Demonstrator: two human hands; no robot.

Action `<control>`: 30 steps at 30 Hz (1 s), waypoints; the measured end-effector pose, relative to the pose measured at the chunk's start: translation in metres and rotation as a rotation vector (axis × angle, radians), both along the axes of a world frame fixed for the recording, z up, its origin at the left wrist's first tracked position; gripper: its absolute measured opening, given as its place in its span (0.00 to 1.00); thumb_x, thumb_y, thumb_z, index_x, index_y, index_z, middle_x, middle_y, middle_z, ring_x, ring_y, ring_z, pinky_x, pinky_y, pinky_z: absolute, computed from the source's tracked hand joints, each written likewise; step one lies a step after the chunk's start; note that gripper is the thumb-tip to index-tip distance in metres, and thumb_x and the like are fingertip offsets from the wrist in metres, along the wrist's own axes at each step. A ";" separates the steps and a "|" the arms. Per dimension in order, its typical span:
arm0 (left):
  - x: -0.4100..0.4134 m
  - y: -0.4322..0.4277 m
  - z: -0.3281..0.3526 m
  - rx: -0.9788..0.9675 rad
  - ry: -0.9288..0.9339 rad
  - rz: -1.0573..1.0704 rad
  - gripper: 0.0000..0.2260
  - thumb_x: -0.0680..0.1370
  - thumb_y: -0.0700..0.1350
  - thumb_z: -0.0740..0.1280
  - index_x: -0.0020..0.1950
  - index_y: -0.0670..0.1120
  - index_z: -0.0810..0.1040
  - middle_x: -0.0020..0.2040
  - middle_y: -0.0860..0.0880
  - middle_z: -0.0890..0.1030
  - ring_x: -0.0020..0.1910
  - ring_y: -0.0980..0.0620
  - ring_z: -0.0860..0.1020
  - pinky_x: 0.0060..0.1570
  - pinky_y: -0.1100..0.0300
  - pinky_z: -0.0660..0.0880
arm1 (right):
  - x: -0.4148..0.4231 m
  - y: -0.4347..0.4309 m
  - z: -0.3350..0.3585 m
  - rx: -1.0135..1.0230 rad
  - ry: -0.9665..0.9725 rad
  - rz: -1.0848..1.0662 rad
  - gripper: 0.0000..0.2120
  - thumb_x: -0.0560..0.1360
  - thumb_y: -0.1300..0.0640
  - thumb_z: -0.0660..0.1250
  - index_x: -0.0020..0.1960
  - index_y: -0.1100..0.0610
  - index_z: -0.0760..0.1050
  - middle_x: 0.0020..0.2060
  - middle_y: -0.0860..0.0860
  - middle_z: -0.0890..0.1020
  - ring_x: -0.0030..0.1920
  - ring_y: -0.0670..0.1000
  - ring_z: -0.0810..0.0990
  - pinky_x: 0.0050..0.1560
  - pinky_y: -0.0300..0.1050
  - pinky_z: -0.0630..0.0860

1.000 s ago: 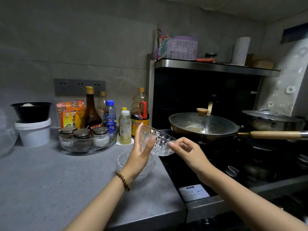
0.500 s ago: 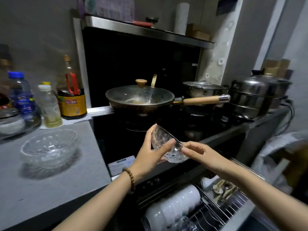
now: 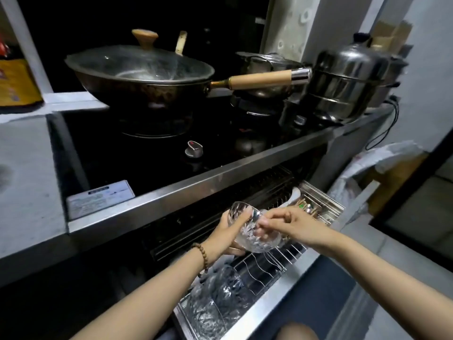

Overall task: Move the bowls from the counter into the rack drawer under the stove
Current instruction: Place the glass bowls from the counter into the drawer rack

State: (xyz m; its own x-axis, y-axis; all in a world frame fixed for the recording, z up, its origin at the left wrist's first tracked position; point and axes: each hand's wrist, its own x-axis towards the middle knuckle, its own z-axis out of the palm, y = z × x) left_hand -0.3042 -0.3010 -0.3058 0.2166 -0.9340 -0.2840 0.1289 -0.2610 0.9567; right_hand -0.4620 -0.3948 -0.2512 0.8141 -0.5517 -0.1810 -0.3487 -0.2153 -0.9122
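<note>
I hold a cut-glass bowl (image 3: 255,235) tilted on its side above the open wire rack drawer (image 3: 272,262) under the stove. My left hand (image 3: 226,235) grips the bowl's left side, thumb over the rim. My right hand (image 3: 291,223) pinches its right edge with curled fingers. Other glass bowls (image 3: 215,300) stand on edge in the near part of the rack, below my left forearm. The counter bowls are out of view.
A lidded wok (image 3: 139,74) with a wooden handle sits on the black stove (image 3: 152,153). Steel pots (image 3: 348,79) stand at the right. The steel counter edge (image 3: 196,185) overhangs the drawer. Cutlery lies in the drawer's far tray (image 3: 316,204). The grey counter (image 3: 22,173) is at left.
Both hands have carried the glass bowl from above the counter, across the stove front, down to just over the rack drawer. The view has swung right and downward.
</note>
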 end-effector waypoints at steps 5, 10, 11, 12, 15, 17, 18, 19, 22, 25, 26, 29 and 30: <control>-0.003 -0.008 -0.035 0.101 0.018 -0.013 0.25 0.73 0.68 0.51 0.64 0.57 0.63 0.56 0.54 0.78 0.48 0.48 0.82 0.54 0.53 0.78 | 0.006 -0.019 -0.038 0.098 0.042 -0.053 0.14 0.75 0.52 0.67 0.50 0.64 0.81 0.40 0.57 0.85 0.38 0.48 0.80 0.43 0.42 0.74; 0.012 -0.003 -0.081 0.143 -0.395 0.008 0.29 0.77 0.63 0.53 0.74 0.51 0.58 0.74 0.50 0.65 0.66 0.52 0.68 0.62 0.59 0.65 | 0.012 -0.041 -0.076 0.222 0.111 -0.184 0.10 0.77 0.58 0.65 0.49 0.64 0.81 0.30 0.49 0.84 0.29 0.42 0.79 0.29 0.30 0.72; 0.016 0.000 -0.092 0.156 -0.534 -0.024 0.29 0.77 0.64 0.53 0.75 0.52 0.56 0.75 0.50 0.62 0.69 0.52 0.66 0.66 0.58 0.63 | 0.013 -0.045 -0.084 0.247 0.131 -0.210 0.10 0.77 0.58 0.65 0.50 0.64 0.80 0.30 0.49 0.84 0.29 0.43 0.79 0.29 0.31 0.72; 0.019 0.002 -0.104 0.175 -0.675 -0.072 0.30 0.77 0.65 0.53 0.75 0.52 0.55 0.76 0.50 0.59 0.73 0.51 0.61 0.71 0.56 0.59 | 0.015 -0.050 -0.093 0.266 0.167 -0.231 0.11 0.76 0.57 0.66 0.51 0.64 0.80 0.31 0.50 0.84 0.31 0.45 0.80 0.29 0.32 0.73; 0.023 0.010 -0.133 0.227 -0.989 -0.221 0.37 0.73 0.71 0.48 0.77 0.53 0.50 0.78 0.52 0.50 0.77 0.50 0.47 0.74 0.52 0.42 | 0.018 -0.057 -0.113 0.294 0.314 -0.281 0.14 0.75 0.52 0.67 0.53 0.61 0.81 0.38 0.51 0.85 0.35 0.48 0.80 0.32 0.38 0.74; 0.023 0.015 -0.147 0.231 -1.069 -0.272 0.42 0.67 0.74 0.41 0.77 0.55 0.46 0.78 0.53 0.46 0.77 0.50 0.41 0.73 0.50 0.35 | 0.021 -0.061 -0.125 0.313 0.381 -0.297 0.17 0.72 0.50 0.69 0.53 0.61 0.81 0.45 0.56 0.84 0.33 0.48 0.80 0.30 0.39 0.74; 0.024 0.017 -0.154 0.224 -1.101 -0.284 0.44 0.65 0.75 0.38 0.77 0.55 0.45 0.78 0.53 0.44 0.76 0.51 0.39 0.72 0.49 0.33 | 0.023 -0.062 -0.132 0.330 0.396 -0.307 0.17 0.71 0.50 0.69 0.54 0.62 0.81 0.47 0.58 0.84 0.33 0.49 0.80 0.30 0.40 0.75; 0.024 0.019 -0.159 0.221 -1.134 -0.294 0.45 0.64 0.75 0.36 0.77 0.54 0.44 0.78 0.54 0.44 0.76 0.51 0.37 0.72 0.48 0.32 | 0.026 -0.064 -0.137 0.345 0.410 -0.316 0.17 0.72 0.52 0.69 0.54 0.63 0.80 0.47 0.58 0.83 0.33 0.49 0.78 0.31 0.41 0.75; 0.023 0.023 -0.168 0.221 -1.215 -0.293 0.44 0.65 0.74 0.35 0.77 0.54 0.44 0.77 0.56 0.42 0.75 0.51 0.35 0.72 0.46 0.30 | 0.033 -0.066 -0.150 0.366 0.489 -0.306 0.17 0.74 0.53 0.68 0.55 0.65 0.79 0.39 0.56 0.81 0.31 0.49 0.75 0.30 0.41 0.74; 0.021 0.023 -0.173 0.228 -1.228 -0.281 0.42 0.66 0.74 0.35 0.76 0.56 0.43 0.75 0.58 0.39 0.75 0.51 0.34 0.72 0.46 0.30 | 0.040 -0.068 -0.160 0.406 0.544 -0.269 0.14 0.76 0.52 0.66 0.47 0.64 0.78 0.34 0.52 0.77 0.29 0.48 0.72 0.27 0.38 0.71; 0.021 0.023 -0.174 0.228 -1.232 -0.280 0.42 0.66 0.74 0.34 0.76 0.56 0.43 0.75 0.58 0.39 0.75 0.51 0.34 0.72 0.46 0.30 | 0.043 -0.068 -0.162 0.431 0.555 -0.262 0.12 0.76 0.52 0.65 0.43 0.62 0.77 0.32 0.51 0.76 0.29 0.47 0.71 0.27 0.37 0.70; 0.022 0.024 -0.177 0.217 -1.246 -0.276 0.41 0.66 0.74 0.33 0.76 0.57 0.45 0.73 0.59 0.38 0.75 0.51 0.34 0.71 0.46 0.29 | 0.050 -0.073 -0.171 0.486 0.604 -0.212 0.10 0.78 0.53 0.63 0.41 0.58 0.75 0.29 0.49 0.73 0.25 0.45 0.69 0.25 0.35 0.68; 0.022 0.024 -0.178 0.212 -1.247 -0.273 0.41 0.66 0.74 0.33 0.76 0.58 0.45 0.72 0.59 0.38 0.75 0.51 0.34 0.70 0.46 0.29 | 0.052 -0.074 -0.174 0.493 0.629 -0.193 0.10 0.78 0.54 0.62 0.41 0.57 0.75 0.29 0.49 0.73 0.23 0.43 0.69 0.23 0.34 0.68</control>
State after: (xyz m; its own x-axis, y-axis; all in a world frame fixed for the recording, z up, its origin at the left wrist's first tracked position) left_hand -0.2824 -0.2772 -0.4836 0.2511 -0.9517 -0.1765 -0.8962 -0.2975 0.3292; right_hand -0.4095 -0.4693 -0.4254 0.3781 -0.4096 -0.8302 -0.8165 0.2752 -0.5076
